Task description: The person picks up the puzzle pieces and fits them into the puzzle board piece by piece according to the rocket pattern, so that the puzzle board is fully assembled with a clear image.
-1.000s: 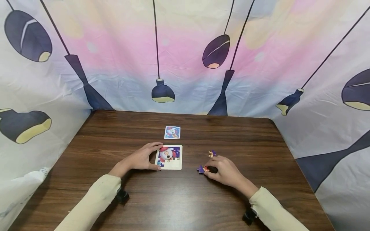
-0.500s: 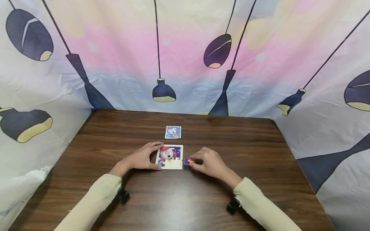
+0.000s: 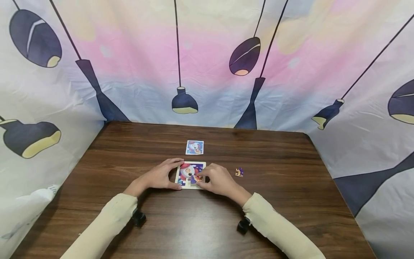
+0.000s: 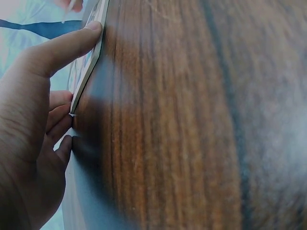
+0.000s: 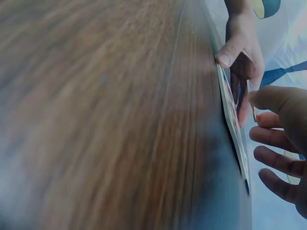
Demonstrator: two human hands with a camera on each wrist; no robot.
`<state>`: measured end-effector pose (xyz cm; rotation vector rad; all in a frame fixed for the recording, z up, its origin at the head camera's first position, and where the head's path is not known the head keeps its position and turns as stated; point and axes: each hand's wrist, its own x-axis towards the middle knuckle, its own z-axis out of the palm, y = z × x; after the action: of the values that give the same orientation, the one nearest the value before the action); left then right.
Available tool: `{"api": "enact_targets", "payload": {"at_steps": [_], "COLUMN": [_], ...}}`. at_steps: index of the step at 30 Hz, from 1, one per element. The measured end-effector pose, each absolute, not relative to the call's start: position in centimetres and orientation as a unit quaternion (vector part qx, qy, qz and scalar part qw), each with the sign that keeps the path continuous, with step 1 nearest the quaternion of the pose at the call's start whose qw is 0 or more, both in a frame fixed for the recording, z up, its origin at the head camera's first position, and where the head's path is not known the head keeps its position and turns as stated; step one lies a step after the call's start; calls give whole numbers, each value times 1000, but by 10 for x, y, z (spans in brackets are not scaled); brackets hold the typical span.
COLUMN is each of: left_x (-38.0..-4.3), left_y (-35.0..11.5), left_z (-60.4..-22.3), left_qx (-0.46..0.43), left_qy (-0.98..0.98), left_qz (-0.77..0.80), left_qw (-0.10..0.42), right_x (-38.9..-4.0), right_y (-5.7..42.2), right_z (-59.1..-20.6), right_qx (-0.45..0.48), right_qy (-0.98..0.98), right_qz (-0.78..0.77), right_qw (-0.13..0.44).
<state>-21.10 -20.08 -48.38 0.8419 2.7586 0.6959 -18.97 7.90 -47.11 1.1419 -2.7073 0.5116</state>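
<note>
On the table lies a square puzzle board (image 3: 187, 187) with a pale rim and a picture of a white character in red on purple. My left hand (image 3: 157, 176) holds its left side, thumb at the near corner and fingers at the far corner. In the left wrist view the thumb lies on the board's edge. My right hand (image 3: 220, 180) pinches a purple and orange puzzle piece (image 3: 194, 180) between thumb and index finger, over the lower right part of the board. The right wrist view shows the piece (image 5: 249, 87) edge-on, raised above the board, with the other fingers loosely bent.
Another puzzle piece (image 3: 239, 172), purple and yellow, lies on the table to the right. Behind the board is a small picture card (image 3: 195, 147) with a similar image. A printed cloth (image 3: 207, 64) hangs around the brown wooden table (image 3: 194, 223).
My right hand has carried the pinched puzzle piece leftward from the table's right side to over the board, uncovering the other loose piece. The left hand stays at the board's left edge.
</note>
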Motion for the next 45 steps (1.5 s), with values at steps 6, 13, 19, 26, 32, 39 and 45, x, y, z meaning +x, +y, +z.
{"api": "enact_targets", "payload": {"at_steps": [6, 13, 19, 26, 32, 39, 45], "left_x": [-211, -211, -211, -211, -210, -211, -212], "left_y": [-200, -200, -201, -201, -201, -201, -200], "left_z": [-483, -481, -481, -481, -482, -482, -483], "left_qx": [287, 282, 280, 280, 282, 283, 277], "left_qy": [924, 923, 924, 925, 925, 924, 926], "left_qz": [239, 243, 241, 239, 237, 239, 235], "left_qw": [86, 94, 97, 98, 95, 95, 99], "right_x": [-191, -194, -194, -195, -195, -196, -194], "right_y": [67, 61, 59, 59, 58, 57, 65], "right_z": [-474, -479, -480, -480, -481, -478, -474], "right_qx": [381, 371, 372, 378, 391, 395, 398], "right_qy": [-908, -912, -914, -911, -905, -907, -903], "right_qz": [160, 161, 151, 153, 150, 136, 161], "right_qw": [77, 67, 63, 65, 65, 54, 35]}}
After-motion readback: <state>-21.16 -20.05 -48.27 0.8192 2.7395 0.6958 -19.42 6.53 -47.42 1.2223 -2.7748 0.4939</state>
